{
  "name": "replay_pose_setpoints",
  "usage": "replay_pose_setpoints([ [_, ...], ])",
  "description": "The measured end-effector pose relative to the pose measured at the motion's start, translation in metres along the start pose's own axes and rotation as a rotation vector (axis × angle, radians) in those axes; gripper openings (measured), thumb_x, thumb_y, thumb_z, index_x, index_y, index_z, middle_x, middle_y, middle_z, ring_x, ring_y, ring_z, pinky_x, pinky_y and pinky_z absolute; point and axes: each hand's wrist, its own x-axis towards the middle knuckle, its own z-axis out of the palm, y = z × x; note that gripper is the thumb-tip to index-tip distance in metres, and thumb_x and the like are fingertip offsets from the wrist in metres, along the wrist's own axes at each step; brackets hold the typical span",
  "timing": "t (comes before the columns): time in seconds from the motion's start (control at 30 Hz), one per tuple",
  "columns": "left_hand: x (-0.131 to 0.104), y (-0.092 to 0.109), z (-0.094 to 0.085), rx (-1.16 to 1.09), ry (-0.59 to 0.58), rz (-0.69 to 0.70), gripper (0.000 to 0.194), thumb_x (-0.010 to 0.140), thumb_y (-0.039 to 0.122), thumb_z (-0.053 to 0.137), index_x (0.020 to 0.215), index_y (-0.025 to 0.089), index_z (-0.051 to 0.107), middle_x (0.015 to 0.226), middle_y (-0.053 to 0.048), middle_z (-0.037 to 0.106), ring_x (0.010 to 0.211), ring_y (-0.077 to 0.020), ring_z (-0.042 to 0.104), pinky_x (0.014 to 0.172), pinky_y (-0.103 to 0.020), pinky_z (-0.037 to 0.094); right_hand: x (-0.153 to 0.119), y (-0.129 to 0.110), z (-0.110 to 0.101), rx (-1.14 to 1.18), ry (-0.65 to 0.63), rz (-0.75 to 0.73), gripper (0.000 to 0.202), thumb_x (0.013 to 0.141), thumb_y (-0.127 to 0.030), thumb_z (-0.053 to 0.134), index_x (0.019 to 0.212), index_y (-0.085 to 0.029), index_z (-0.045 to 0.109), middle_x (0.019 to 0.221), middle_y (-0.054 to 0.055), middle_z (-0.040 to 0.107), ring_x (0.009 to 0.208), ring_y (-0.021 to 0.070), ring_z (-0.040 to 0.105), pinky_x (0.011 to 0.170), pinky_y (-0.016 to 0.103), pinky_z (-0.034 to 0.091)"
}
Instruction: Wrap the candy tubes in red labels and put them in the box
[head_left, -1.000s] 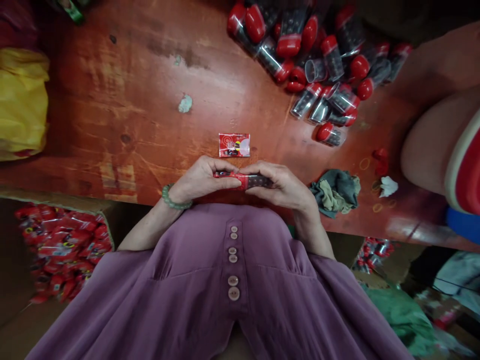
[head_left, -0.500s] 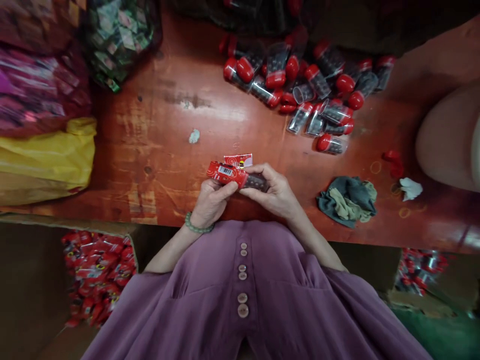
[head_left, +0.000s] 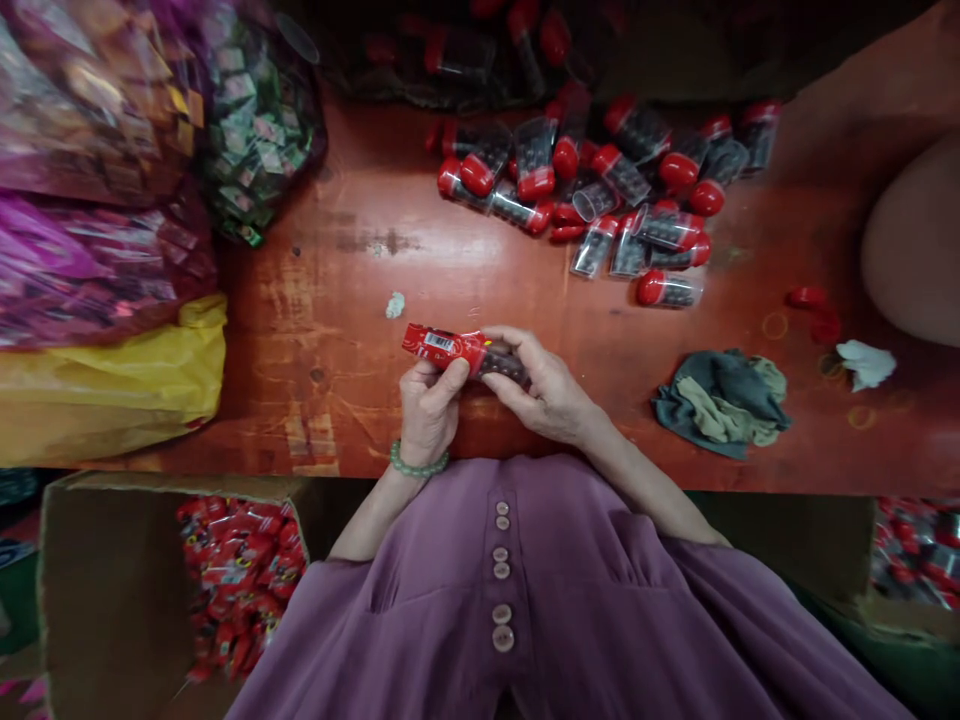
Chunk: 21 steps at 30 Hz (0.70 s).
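Observation:
A clear plastic tube filled with dark beads (head_left: pixel 506 366) lies sideways between my two hands above the table's near edge. Over its left end sits a red printed sleeve (head_left: pixel 441 343) bearing a barcode, its flat end sticking out to the left. My left hand (head_left: pixel 433 405), with a green bead bracelet (head_left: pixel 418 462) at the wrist, pinches the sleeve between thumb and fingers. Around the bare right part of the tube, my right hand (head_left: pixel 551 392) is closed, hiding the tube's right end.
Several red-capped tubes (head_left: pixel 619 175) lie piled at the back. Filled plastic bags (head_left: pixel 97 270) stand left. A crumpled cloth (head_left: pixel 720 400), a white scrap (head_left: pixel 865 364) and a rounded pale container (head_left: pixel 915 245) are right. Below the table edge, an open cardboard box (head_left: pixel 112 580) holds red-wrapped pieces.
The view has shifted, showing more of the left bags and box. Both hands keep hold of the sleeve and tube. A small printed label behind them is now mostly out of sight.

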Motion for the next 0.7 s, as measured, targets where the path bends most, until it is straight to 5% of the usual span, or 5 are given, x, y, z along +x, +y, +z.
replay_pose_setpoints([
  [0.23,0.001,0.0,-0.003,0.061,-0.035,0.067,0.033,0.07,0.052,0.08,0.076,0.022,0.069,0.075,0.003,0.072,0.072,-0.0111,0.064,0.079,-0.026,0.052,0.001,0.004,0.008,-0.035,0.037,-0.023,0.045,0.094,-0.027,0.057,0.137,-0.021,0.044,0.12,0.01,0.069,0.107,0.02,0.069,0.094,0.037,0.057],
  [0.43,0.005,0.004,-0.001,-0.049,-0.039,0.018,0.034,0.059,0.047,0.089,0.074,0.021,0.071,0.073,0.003,0.072,0.067,-0.0091,0.063,0.076,-0.024,0.053,-0.003,0.011,0.012,-0.193,0.097,-0.228,0.045,0.097,-0.028,0.056,0.139,-0.022,0.041,0.134,0.013,0.062,0.12,0.0218,0.065,0.101,0.037,0.057],
  [0.7,0.007,0.003,0.001,-0.033,-0.069,0.044,0.04,0.059,0.054,0.088,0.078,0.022,0.073,0.079,-0.001,0.075,0.079,-0.0155,0.069,0.083,-0.03,0.055,-0.001,0.016,0.012,-0.207,0.11,-0.226,0.044,0.096,-0.029,0.057,0.137,-0.024,0.041,0.13,0.011,0.065,0.116,0.0223,0.068,0.098,0.039,0.059],
])
